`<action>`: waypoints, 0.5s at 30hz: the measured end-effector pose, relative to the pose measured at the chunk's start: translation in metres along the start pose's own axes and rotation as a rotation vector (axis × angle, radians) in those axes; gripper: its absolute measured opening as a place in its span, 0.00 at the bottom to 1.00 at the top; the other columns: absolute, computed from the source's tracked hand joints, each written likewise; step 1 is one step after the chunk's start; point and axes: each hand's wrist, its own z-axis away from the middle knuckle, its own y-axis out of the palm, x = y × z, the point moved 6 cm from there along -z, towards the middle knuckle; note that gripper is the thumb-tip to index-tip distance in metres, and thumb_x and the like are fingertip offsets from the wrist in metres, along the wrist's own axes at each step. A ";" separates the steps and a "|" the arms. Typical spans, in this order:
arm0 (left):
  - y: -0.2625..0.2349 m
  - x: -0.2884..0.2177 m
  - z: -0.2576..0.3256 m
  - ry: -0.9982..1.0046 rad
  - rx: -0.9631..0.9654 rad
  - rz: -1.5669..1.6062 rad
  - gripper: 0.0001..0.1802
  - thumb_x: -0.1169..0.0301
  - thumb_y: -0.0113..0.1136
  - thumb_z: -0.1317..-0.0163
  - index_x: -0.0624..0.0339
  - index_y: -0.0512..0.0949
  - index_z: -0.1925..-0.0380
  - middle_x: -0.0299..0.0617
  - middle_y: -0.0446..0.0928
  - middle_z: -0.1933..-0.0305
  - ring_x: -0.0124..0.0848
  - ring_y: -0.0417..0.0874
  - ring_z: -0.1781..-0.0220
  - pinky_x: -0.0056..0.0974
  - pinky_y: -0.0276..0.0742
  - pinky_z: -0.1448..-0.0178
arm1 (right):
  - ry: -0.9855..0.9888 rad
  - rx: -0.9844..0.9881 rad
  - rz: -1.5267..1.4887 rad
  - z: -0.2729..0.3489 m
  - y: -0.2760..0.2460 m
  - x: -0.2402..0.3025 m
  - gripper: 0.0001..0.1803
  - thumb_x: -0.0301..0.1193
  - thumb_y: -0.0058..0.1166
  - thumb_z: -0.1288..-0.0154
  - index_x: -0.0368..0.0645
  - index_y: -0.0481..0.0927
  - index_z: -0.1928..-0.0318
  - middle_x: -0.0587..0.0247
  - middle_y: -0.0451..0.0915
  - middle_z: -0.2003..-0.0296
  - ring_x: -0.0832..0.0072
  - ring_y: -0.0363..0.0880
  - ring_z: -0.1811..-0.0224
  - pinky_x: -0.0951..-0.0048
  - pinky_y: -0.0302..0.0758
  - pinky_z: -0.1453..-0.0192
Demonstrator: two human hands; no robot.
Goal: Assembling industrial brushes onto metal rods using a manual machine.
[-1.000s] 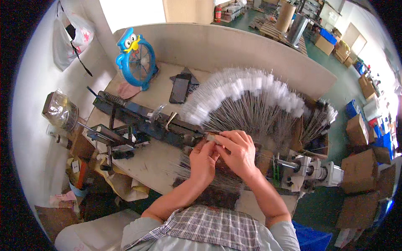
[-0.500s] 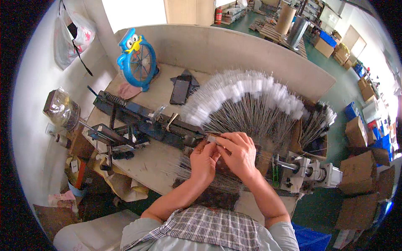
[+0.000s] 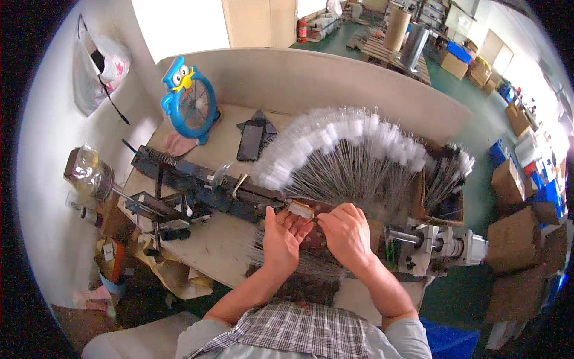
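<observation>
On the bench, my left hand (image 3: pixel 282 242) is turned palm up with its thumb apart and its fingers loosely bent. Just beyond its fingertips is a small white piece with a brownish edge (image 3: pixel 301 209); whether the fingers touch it I cannot tell. To its right, my right hand (image 3: pixel 347 236) has thumb and fingertips pinched together, and what lies between them is too small to make out. A wide fan of thin wire-stemmed brushes with white bristle ends (image 3: pixel 353 134) spreads behind both hands. Loose wires (image 3: pixel 317 263) lie below them.
A long dark metal fixture (image 3: pixel 206 185) runs to the left of my hands. At the right stands a motor with a shaft (image 3: pixel 442 245). A phone (image 3: pixel 250 140) and a blue duck-shaped fan (image 3: pixel 191 102) sit behind. A carton of brushes (image 3: pixel 445 191) is at the right.
My hands, close together at the white piece before, have parted. The left hand has opened with its palm up, and the right has drawn back slightly, pinching. The view has shifted slightly.
</observation>
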 end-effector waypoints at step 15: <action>-0.128 -0.051 0.014 0.090 -0.216 -0.510 0.14 0.61 0.51 0.37 0.59 0.73 0.57 0.41 0.74 0.56 0.30 0.73 0.55 0.35 0.70 0.52 | 0.156 0.057 -0.279 0.078 -0.012 -0.042 0.08 0.29 0.57 0.45 0.42 0.81 0.64 0.58 0.81 0.71 0.61 0.80 0.68 0.65 0.76 0.67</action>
